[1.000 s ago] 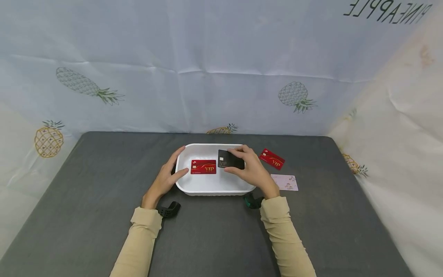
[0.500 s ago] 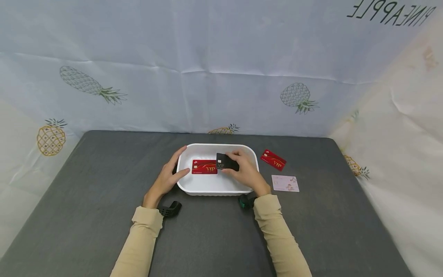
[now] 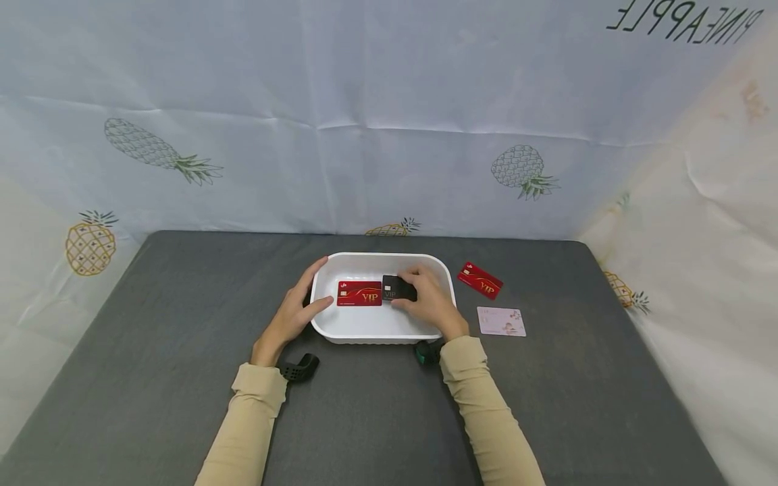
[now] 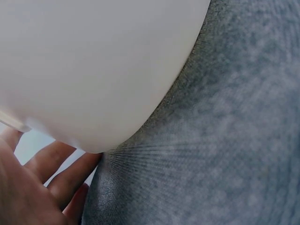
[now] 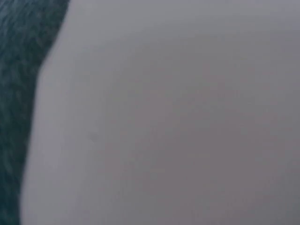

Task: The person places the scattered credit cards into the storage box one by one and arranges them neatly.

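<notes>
In the head view my left hand [image 3: 294,312] grips the left end of a white plastic tray [image 3: 365,337], its thumb over the rim. The left wrist view shows fingers [image 4: 65,180] along the tray's outer wall. My right hand [image 3: 433,301] reaches inside the tray and pinches a black VIP card [image 3: 390,288] between thumb and fingers; part of that card is hidden. Its left edge meets the right edge of a red VIP card [image 3: 358,293] lying flat in the tray. Pale tray wall [image 5: 140,117] fills most of the right wrist view, where the hand is out of sight.
Right of the tray, a second red VIP card [image 3: 480,280] lies slanted on the dark grey tabletop [image 3: 365,418]. Nearer sits a pale pink card [image 3: 501,321]. Behind the table hangs a pineapple-print cloth [image 3: 389,175].
The right hand has lowered the black card into the tray, bringing it toward the near side and up to the red card's edge. The left hand has kept its hold on the tray.
</notes>
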The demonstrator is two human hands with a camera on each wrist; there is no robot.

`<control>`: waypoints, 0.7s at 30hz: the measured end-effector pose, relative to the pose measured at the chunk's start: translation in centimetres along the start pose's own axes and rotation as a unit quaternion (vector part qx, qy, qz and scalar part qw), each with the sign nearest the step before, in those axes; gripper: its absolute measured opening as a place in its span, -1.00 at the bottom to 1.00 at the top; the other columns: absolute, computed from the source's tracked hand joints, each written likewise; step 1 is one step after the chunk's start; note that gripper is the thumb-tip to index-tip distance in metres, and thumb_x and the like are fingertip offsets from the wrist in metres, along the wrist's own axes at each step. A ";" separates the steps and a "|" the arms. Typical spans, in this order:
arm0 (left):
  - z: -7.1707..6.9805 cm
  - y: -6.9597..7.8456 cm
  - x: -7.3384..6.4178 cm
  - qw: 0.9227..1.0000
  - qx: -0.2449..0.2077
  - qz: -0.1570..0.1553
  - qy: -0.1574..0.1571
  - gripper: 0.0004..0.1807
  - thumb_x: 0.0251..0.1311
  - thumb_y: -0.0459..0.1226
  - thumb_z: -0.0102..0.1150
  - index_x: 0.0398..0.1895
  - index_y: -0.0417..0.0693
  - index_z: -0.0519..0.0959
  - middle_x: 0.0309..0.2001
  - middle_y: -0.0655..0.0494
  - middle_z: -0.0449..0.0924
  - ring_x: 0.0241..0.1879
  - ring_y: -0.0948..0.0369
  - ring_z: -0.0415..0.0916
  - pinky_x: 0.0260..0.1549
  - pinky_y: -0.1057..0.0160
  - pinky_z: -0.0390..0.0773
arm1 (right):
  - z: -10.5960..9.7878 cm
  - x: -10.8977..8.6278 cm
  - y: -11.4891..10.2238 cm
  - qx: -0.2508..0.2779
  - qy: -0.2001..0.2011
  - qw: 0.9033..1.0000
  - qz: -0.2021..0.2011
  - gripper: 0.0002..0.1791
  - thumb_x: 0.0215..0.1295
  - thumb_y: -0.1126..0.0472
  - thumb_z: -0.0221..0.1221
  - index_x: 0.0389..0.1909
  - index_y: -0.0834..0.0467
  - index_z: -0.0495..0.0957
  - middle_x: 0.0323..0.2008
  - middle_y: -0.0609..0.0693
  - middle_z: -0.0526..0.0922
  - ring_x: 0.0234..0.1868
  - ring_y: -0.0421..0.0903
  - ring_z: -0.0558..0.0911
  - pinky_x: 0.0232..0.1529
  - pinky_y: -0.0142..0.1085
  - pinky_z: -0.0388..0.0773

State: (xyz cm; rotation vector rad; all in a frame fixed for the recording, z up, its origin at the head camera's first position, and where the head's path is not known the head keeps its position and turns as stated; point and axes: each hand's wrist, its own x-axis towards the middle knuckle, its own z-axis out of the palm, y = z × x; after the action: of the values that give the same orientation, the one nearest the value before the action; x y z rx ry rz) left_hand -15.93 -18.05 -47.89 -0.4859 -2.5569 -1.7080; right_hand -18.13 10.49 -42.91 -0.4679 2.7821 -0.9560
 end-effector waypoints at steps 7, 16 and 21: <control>-0.1 0.2 0.0 1.000 -0.001 -0.004 0.000 -0.19 0.34 -0.21 0.12 0.64 0.11 0.07 0.57 -0.16 0.17 0.47 -0.15 0.25 0.38 -0.31 0.26 | 0.7 0.4 0.2 -0.015 -0.010 1.000 0.021 -0.30 0.27 0.24 0.39 0.40 0.34 0.42 0.30 0.25 0.46 0.32 0.14 0.43 0.43 -0.02 0.38; 0.0 0.1 -0.1 1.000 0.000 -0.005 -0.002 -0.18 0.35 -0.21 0.11 0.64 0.12 0.06 0.56 -0.17 0.19 0.45 -0.15 0.27 0.35 -0.32 0.29 | 0.8 0.2 0.1 -0.021 -0.010 0.999 0.032 -0.30 0.28 0.24 0.39 0.41 0.33 0.41 0.26 0.22 0.45 0.26 0.10 0.41 0.39 -0.02 0.39; -0.1 0.0 0.0 1.000 -0.003 -0.002 -0.001 -0.18 0.34 -0.22 0.12 0.64 0.12 0.07 0.54 -0.19 0.22 0.43 -0.15 0.30 0.33 -0.31 0.31 | 0.7 0.1 0.0 -0.019 -0.011 0.999 0.035 -0.30 0.28 0.23 0.39 0.41 0.33 0.41 0.27 0.22 0.44 0.28 0.11 0.39 0.41 -0.01 0.36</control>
State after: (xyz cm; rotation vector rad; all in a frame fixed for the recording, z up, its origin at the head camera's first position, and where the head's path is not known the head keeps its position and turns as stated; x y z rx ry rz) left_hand -15.90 -18.09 -47.84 -0.4827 -2.5569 -1.7180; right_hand -18.09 10.03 -43.49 -0.3821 2.7825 -0.8783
